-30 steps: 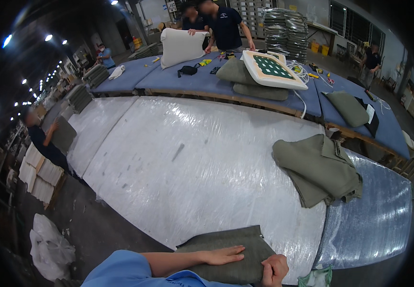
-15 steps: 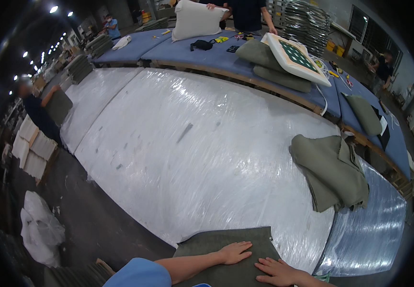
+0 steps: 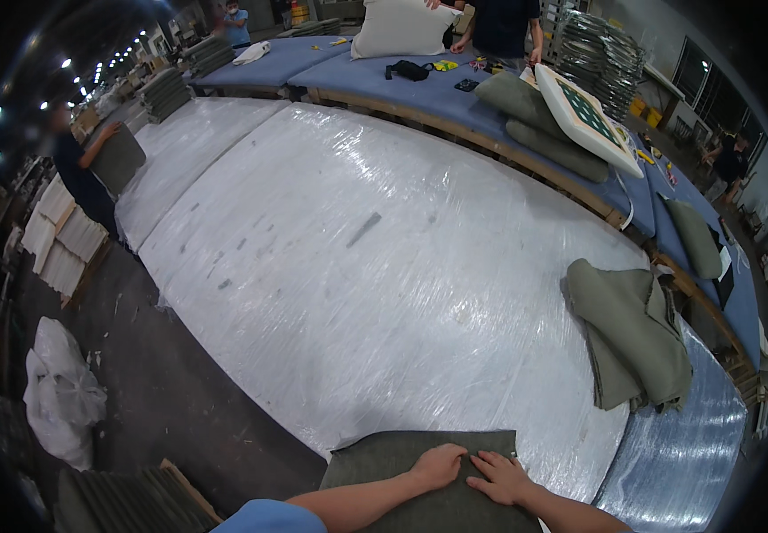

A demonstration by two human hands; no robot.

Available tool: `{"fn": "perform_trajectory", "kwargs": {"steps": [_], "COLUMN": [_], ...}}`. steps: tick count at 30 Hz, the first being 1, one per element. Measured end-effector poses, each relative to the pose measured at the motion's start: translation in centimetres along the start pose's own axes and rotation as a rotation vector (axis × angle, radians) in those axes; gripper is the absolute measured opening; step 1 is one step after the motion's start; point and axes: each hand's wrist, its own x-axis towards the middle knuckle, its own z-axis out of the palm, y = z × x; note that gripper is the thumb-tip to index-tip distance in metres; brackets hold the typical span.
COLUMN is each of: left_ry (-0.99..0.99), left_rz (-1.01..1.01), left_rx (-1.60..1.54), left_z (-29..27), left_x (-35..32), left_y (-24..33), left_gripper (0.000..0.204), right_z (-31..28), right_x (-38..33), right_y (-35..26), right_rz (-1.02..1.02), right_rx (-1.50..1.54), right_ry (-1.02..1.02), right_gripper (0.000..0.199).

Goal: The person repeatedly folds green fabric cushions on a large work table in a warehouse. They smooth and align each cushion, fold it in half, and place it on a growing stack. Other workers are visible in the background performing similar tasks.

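Observation:
A dark olive-green fabric piece (image 3: 375, 457) lies flat at the near edge of the plastic-covered table, in front of me. On it rests my left hand (image 3: 440, 466), its fingers curled and closed against the cloth; whatever they pinch is hidden. Just to the right, my right hand (image 3: 499, 480) lies palm down with fingers stretched out, its fingertips close to the left hand. The piece's far edge runs straight beyond both hands. Farther right, a crumpled pile of olive-green cloth (image 3: 632, 333) lies on the table, touched by neither hand.
Clear plastic film covers the wide white table (image 3: 339, 293). Beyond stands a blue-topped table (image 3: 348, 75) with a white cushion (image 3: 401, 31), green cushions and tools. Co-workers stand at the far side and left. A plastic bag (image 3: 62, 391) and stacked green pieces (image 3: 126, 502) lie lower left.
My left hand has gone from lying flat to curled, and the right hand has moved up beside it. The view has shifted; the co-worker at left still holds a green panel.

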Motion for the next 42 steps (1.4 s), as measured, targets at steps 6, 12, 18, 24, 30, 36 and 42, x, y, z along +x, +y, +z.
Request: {"fn": "perform_trajectory", "kwargs": {"steps": [6, 12, 18, 24, 30, 36, 42], "left_ry": [0.383, 0.294, 0.26, 0.365, 0.415, 0.294, 0.133], "left_rz": [-0.108, -0.279, -0.269, -0.139, -0.122, -0.136, -0.124], "left_rx": [0.475, 0.597, 0.642, 0.527, 0.391, 0.222, 0.408], "left_z": [-2.0, -3.5, -4.3, -4.3, -5.0, -5.5, -5.9], "left_x": [0.0, -0.2, -0.4, -0.3, -0.2, 0.4, 0.8], "left_y": [0.4, 0.0, -0.4, -0.5, -0.9, 0.9, -0.4], "left_gripper": [0.028, 0.038, 0.036, 0.019, 0.012, 0.029, 0.045], "right_z": [0.9, 0.5, 1.5, 1.1, -0.7, -1.8, -1.2], "right_x": [2.5, 6.4, 7.3, 6.5, 6.9, 9.0, 9.9], "right_y": [0.5, -1.5, -1.5, -2.0, -3.3, 0.3, -2.9], "right_rz": [0.092, 0.216, 0.231, 0.077, 0.238, 0.318, 0.538], "right_rx": [-0.026, -0.194, -0.246, -0.148, -0.294, 0.024, 0.846], "right_ry": [0.363, 0.523, 0.518, 0.84, 0.486, 0.407, 0.446], "right_gripper": [0.07, 0.046, 0.028, 0.014, 0.028, 0.031, 0.03]}}
